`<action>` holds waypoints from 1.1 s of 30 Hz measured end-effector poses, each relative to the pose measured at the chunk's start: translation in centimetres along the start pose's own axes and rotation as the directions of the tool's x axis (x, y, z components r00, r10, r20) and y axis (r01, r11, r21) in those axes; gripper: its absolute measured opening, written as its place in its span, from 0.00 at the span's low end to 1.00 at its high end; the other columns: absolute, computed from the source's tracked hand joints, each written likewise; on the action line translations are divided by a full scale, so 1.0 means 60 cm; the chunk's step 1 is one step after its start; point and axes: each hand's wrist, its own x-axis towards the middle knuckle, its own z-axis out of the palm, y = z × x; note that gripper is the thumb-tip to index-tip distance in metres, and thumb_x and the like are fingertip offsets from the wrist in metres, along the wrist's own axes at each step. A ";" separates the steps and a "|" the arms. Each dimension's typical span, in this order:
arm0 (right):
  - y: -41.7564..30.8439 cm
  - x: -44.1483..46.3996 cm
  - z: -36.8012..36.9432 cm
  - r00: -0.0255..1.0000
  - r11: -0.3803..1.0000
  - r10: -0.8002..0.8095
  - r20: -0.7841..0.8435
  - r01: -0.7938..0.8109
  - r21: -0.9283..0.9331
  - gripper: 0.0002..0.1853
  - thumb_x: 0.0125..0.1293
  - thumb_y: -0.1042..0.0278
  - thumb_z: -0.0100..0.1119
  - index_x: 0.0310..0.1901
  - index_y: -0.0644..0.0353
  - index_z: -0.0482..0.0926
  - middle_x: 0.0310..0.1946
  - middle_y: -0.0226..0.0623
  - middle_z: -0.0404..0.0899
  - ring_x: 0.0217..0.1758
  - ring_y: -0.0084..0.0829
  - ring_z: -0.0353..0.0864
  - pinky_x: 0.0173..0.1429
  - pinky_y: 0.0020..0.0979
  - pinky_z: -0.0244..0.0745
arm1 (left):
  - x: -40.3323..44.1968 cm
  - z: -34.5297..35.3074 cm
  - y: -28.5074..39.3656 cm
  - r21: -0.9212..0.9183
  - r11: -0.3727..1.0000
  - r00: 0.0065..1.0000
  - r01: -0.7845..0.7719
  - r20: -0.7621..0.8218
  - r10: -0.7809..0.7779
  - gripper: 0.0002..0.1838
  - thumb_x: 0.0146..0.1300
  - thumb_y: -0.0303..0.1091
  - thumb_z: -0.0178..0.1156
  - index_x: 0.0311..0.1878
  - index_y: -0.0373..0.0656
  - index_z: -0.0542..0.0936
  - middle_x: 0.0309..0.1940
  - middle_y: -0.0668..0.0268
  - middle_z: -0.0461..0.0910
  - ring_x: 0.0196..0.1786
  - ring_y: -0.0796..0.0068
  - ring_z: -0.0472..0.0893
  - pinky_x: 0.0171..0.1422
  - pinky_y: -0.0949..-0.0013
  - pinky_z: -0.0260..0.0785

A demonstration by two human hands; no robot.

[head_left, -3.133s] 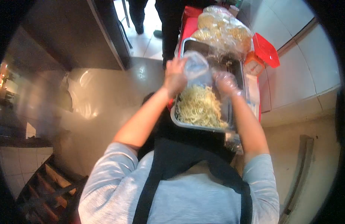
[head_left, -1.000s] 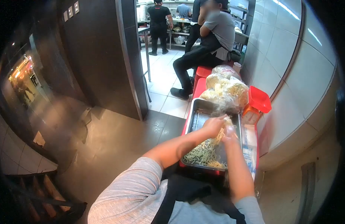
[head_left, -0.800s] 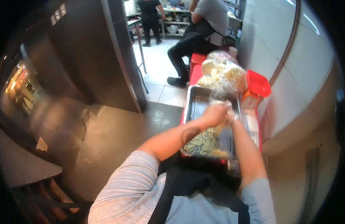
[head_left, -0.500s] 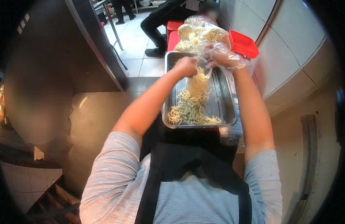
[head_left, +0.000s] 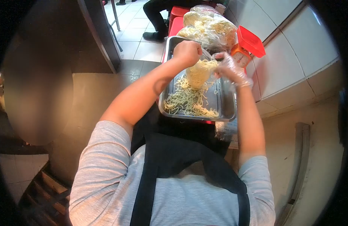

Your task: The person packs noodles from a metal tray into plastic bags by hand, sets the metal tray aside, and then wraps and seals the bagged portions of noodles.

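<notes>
My bare left hand [head_left: 187,52] is closed around the top of a clear plastic bag [head_left: 198,78] with yellow noodles inside. The bag hangs over a metal tray [head_left: 228,109]. My right hand [head_left: 231,71], in a clear plastic glove, is beside the bag's mouth with fingers curved and apart; motion blurs it slightly. Some noodles stick up at the bag's opening, close to the right fingertips. Loose noodles [head_left: 187,100] lie across the left and front part of the tray.
Large clear bags of noodles [head_left: 208,28] stand behind the tray on a red surface. To the right is an orange dial scale [head_left: 240,56] with a red pan [head_left: 251,40], against the tiled wall [head_left: 272,56]. A person's dark-clothed leg [head_left: 153,17] is at the back left.
My right hand has moved down and right, away from the left hand. Noodles now sit higher in the bag's mouth. The view has shifted, showing the scale's dial.
</notes>
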 end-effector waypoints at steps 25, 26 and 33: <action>-0.135 0.031 -0.103 0.903 0.923 -0.381 -0.199 0.385 -0.019 0.12 0.51 0.71 0.63 0.38 0.65 0.80 0.29 0.36 0.80 0.32 0.24 0.79 0.38 0.25 0.74 | 0.058 -0.075 0.057 -0.663 0.677 0.930 0.318 0.359 -0.085 0.29 0.48 0.18 0.55 0.58 0.41 0.78 0.33 0.61 0.81 0.19 0.81 0.76 0.28 0.77 0.72; -0.156 0.028 -0.110 0.884 0.906 -0.411 -0.221 0.423 0.008 0.13 0.51 0.70 0.63 0.38 0.66 0.80 0.28 0.36 0.81 0.32 0.24 0.79 0.39 0.25 0.74 | 0.057 -0.075 0.058 -0.673 0.664 0.927 0.326 0.364 -0.086 0.29 0.49 0.18 0.55 0.58 0.41 0.78 0.33 0.60 0.81 0.20 0.81 0.76 0.28 0.77 0.72; -0.235 0.064 -0.162 0.812 0.854 -0.491 -0.317 0.520 0.008 0.12 0.58 0.74 0.63 0.41 0.71 0.78 0.38 0.39 0.80 0.40 0.30 0.82 0.50 0.26 0.78 | 0.060 -0.020 0.027 -0.692 0.604 0.890 0.396 0.450 -0.068 0.32 0.51 0.21 0.59 0.64 0.42 0.71 0.27 0.61 0.81 0.21 0.79 0.78 0.25 0.77 0.71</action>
